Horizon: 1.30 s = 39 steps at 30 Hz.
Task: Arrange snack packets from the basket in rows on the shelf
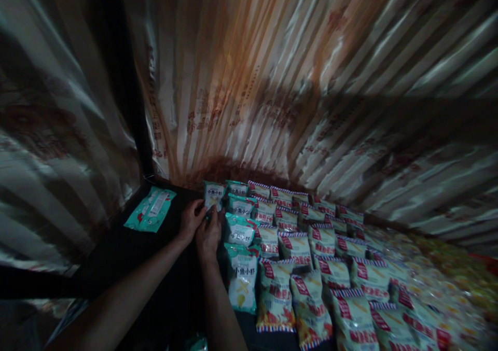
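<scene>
A small green and white snack bag (213, 191) stands upright at the back left of the black surface, its printed front toward me. My left hand (191, 220) is closed on the lower left side of that bag. Against its lower right side, my right hand (209, 234) has its fingers bent and closed on it too. The bag's bottom edge is hidden behind my fingers. Just right of my hands runs a column of matching green snack bags, the nearest one (241, 281) in front.
Another green bag (151, 209) lies flat at the left. Several rows of white bags with red print (275, 296) fill the right, with small clear-wrapped items (424, 263) beyond. Printed plastic sheeting (249, 81) hangs behind, with a dark post (130, 76) at the left corner.
</scene>
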Available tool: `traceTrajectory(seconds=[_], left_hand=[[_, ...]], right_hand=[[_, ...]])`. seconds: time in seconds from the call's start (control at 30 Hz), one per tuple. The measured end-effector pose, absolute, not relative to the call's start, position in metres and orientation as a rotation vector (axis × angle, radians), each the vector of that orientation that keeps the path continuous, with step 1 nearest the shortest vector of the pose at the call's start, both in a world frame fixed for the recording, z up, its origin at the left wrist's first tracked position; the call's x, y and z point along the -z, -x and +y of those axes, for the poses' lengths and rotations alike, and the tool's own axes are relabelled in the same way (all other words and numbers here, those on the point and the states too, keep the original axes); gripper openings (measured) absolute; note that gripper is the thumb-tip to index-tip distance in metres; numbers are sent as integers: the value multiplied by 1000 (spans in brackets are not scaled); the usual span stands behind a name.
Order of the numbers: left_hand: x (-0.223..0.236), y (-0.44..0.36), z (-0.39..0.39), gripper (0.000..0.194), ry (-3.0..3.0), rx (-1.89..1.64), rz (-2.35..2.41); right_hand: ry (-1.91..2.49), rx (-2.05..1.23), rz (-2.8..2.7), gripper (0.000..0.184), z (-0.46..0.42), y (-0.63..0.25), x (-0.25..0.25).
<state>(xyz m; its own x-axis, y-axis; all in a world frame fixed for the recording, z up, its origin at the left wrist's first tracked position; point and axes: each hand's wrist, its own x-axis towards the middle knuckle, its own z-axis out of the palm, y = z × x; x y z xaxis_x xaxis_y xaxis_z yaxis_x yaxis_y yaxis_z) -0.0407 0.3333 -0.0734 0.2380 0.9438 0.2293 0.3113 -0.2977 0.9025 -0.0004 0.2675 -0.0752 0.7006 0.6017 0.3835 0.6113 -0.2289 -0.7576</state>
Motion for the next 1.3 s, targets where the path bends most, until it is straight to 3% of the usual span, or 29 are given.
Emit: traceTrajectory(seconds=[1.3], left_hand=[[83,42,327,22,-2025,-1190,1110]], right_hand=[[1789,192,-1051,45,273,-8,87]])
